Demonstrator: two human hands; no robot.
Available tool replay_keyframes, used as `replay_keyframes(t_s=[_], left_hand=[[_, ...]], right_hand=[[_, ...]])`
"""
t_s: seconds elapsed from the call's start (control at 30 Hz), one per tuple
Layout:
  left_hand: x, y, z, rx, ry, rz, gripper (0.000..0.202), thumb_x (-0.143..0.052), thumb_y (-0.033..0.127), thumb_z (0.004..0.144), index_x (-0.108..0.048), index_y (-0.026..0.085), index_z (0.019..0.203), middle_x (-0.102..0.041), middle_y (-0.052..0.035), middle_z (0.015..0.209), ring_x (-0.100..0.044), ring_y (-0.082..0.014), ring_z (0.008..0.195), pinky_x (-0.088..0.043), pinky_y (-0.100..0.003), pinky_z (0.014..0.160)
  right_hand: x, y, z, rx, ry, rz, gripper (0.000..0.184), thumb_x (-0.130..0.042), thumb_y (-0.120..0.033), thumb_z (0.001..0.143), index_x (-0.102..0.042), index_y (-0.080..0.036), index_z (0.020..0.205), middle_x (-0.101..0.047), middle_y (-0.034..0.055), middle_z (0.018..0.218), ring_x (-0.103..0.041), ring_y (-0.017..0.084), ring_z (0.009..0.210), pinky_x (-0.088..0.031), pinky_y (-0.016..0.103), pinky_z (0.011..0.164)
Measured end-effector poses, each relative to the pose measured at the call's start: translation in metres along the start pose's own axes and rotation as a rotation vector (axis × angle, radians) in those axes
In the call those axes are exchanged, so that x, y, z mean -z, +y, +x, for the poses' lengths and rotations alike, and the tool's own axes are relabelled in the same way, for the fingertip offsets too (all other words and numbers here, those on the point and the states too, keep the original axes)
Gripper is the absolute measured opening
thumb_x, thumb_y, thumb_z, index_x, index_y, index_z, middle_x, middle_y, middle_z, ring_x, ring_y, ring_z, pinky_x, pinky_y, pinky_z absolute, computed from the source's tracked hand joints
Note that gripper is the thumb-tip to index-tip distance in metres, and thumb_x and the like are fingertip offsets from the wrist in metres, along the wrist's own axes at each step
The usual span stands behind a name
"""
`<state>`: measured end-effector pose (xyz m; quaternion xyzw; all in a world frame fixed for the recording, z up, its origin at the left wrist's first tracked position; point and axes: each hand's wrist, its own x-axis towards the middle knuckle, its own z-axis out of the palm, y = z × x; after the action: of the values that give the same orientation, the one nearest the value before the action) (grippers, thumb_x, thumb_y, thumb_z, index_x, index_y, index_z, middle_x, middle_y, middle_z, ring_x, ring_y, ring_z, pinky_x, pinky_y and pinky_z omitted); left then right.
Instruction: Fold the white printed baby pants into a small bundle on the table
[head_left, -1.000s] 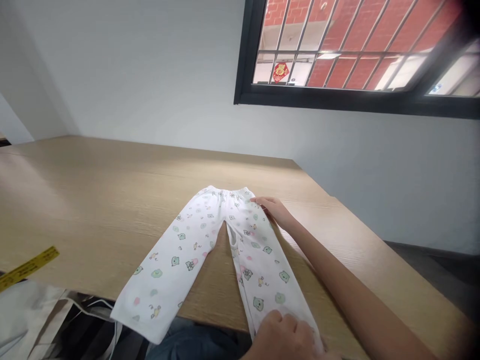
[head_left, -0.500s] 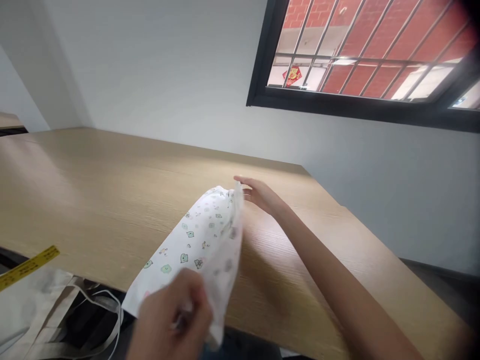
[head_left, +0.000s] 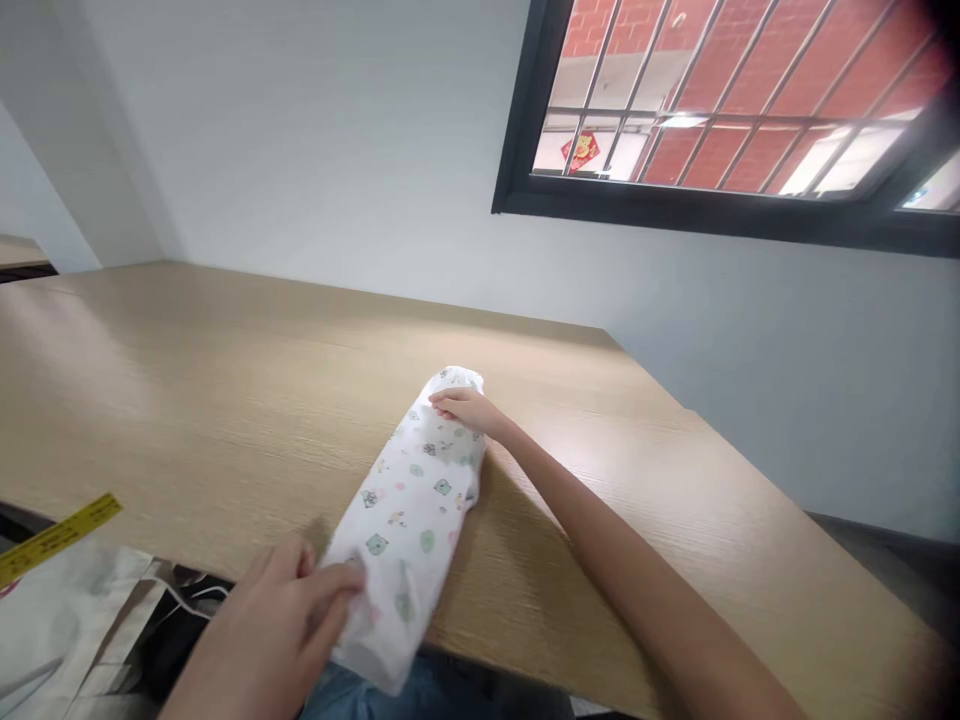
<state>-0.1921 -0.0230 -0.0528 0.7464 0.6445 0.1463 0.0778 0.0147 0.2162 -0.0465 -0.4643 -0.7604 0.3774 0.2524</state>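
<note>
A white cloth garment [head_left: 409, 490], printed with small green and pink cartoon animals, is folded into a long strip on the table. Its gathered far end points toward the wall, and its near end hangs over the table's front edge. My left hand [head_left: 281, 610] is at the near left edge, thumb and forefinger pinched on the cloth, other fingers curled. On top of the far end rests my right hand [head_left: 466, 408], palm down, fingers stretched out. Whether the garment has legs or sleeves cannot be made out.
The wooden table [head_left: 210, 400] runs back to a white wall. A yellow tape measure strip [head_left: 64, 538] sticks out at the lower left, over a pale bag [head_left: 82, 610] with a white cord. Above right is a barred window [head_left: 697, 100].
The garment's right side has been folded over leftward, making it narrower. My right hand has come from beside its far end onto it. My left hand has shifted left and down.
</note>
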Motion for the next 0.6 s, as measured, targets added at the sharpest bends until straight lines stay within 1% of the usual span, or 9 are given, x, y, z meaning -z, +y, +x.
replay_keyframes(t_s=[0.1, 0.17, 0.23, 0.3, 0.33, 0.4, 0.47, 0.53, 0.6], left_hand=[[0.001, 0.037, 0.005, -0.2, -0.032, 0.02, 0.021, -0.049, 0.02, 0.076, -0.068, 0.028, 0.08, -0.056, -0.0046, 0.08, -0.057, -0.0202, 0.078, -0.049, -0.036, 0.068], [0.003, 0.056, 0.013, -0.275, -0.042, 0.025, 0.017, -0.052, 0.016, 0.072, -0.067, 0.023, 0.07, -0.057, -0.0065, 0.083, -0.055, -0.0225, 0.083, -0.048, -0.038, 0.069], [0.006, 0.067, 0.029, -0.358, -0.047, 0.034, 0.017, -0.053, 0.013, 0.07, -0.064, 0.018, 0.059, -0.057, -0.0073, 0.082, -0.054, -0.0232, 0.084, -0.047, -0.039, 0.072], [0.008, 0.072, 0.056, -0.482, -0.061, 0.029, 0.02, -0.05, 0.013, 0.073, -0.062, 0.015, 0.056, -0.058, -0.0064, 0.083, -0.055, -0.0198, 0.081, -0.047, -0.036, 0.073], [0.008, 0.072, 0.074, -0.541, -0.071, 0.02, 0.021, -0.048, 0.013, 0.075, -0.063, 0.014, 0.061, -0.059, -0.0055, 0.086, -0.056, -0.0173, 0.078, -0.047, -0.034, 0.073], [0.001, 0.072, 0.112, -0.616, -0.093, 0.001, 0.027, -0.038, 0.016, 0.082, -0.065, 0.013, 0.081, -0.058, -0.0035, 0.097, -0.058, -0.0126, 0.078, -0.048, -0.027, 0.072], [-0.01, 0.072, 0.143, -0.648, -0.114, -0.006, 0.041, -0.023, 0.018, 0.087, -0.058, 0.009, 0.105, -0.053, -0.003, 0.11, -0.058, -0.0121, 0.089, -0.047, -0.024, 0.076], [-0.021, 0.073, 0.156, -0.675, -0.127, 0.0, 0.044, -0.02, 0.021, 0.089, -0.048, 0.006, 0.119, -0.05, -0.0059, 0.12, -0.053, -0.0164, 0.104, -0.044, -0.027, 0.085], [-0.028, 0.073, 0.146, -0.686, -0.133, 0.016, 0.043, -0.03, 0.024, 0.089, -0.042, 0.005, 0.125, -0.045, -0.0131, 0.128, -0.043, -0.0237, 0.117, -0.038, -0.036, 0.096]], right_hand=[[0.024, 0.01, -0.015, -0.042, -0.042, -0.003, 0.026, -0.048, -0.027, 0.08, -0.066, -0.019, 0.095, -0.064, 0.0042, 0.093, -0.058, 0.015, 0.081, -0.047, 0.028, 0.075], [0.036, 0.011, -0.028, -0.068, -0.071, -0.011, 0.026, -0.048, -0.028, 0.08, -0.066, -0.02, 0.097, -0.064, 0.004, 0.097, -0.058, 0.017, 0.085, -0.047, 0.03, 0.078], [0.043, 0.004, -0.045, -0.075, -0.111, -0.039, 0.025, -0.051, -0.031, 0.08, -0.066, -0.024, 0.099, -0.063, 0.0028, 0.102, -0.057, 0.018, 0.09, -0.046, 0.031, 0.08], [0.044, -0.007, -0.061, -0.036, -0.175, -0.136, 0.026, -0.047, -0.038, 0.083, -0.065, -0.026, 0.098, -0.063, 0.0018, 0.102, -0.057, 0.019, 0.09, -0.046, 0.031, 0.078], [0.042, -0.013, -0.068, -0.001, -0.215, -0.213, 0.03, -0.041, -0.041, 0.086, -0.065, -0.026, 0.097, -0.063, 0.0018, 0.099, -0.057, 0.019, 0.087, -0.047, 0.031, 0.074], [0.035, -0.021, -0.077, 0.064, -0.284, -0.367, 0.043, -0.024, -0.042, 0.092, -0.064, -0.025, 0.094, -0.064, 0.0023, 0.09, -0.058, 0.018, 0.077, -0.048, 0.03, 0.066], [0.027, -0.022, -0.079, 0.099, -0.298, -0.467, 0.049, -0.014, -0.037, 0.094, -0.061, -0.024, 0.096, -0.064, 0.0022, 0.09, -0.059, 0.017, 0.077, -0.049, 0.03, 0.067], [0.021, -0.014, -0.072, 0.103, -0.25, -0.548, 0.042, -0.018, -0.032, 0.094, -0.057, -0.023, 0.105, -0.061, 0.004, 0.108, -0.055, 0.022, 0.098, -0.045, 0.038, 0.083], [0.018, 0.0, -0.059, 0.09, -0.163, -0.659, 0.036, -0.028, -0.028, 0.092, -0.05, -0.019, 0.119, -0.044, 0.009, 0.132, -0.034, 0.029, 0.123, -0.025, 0.051, 0.1]])
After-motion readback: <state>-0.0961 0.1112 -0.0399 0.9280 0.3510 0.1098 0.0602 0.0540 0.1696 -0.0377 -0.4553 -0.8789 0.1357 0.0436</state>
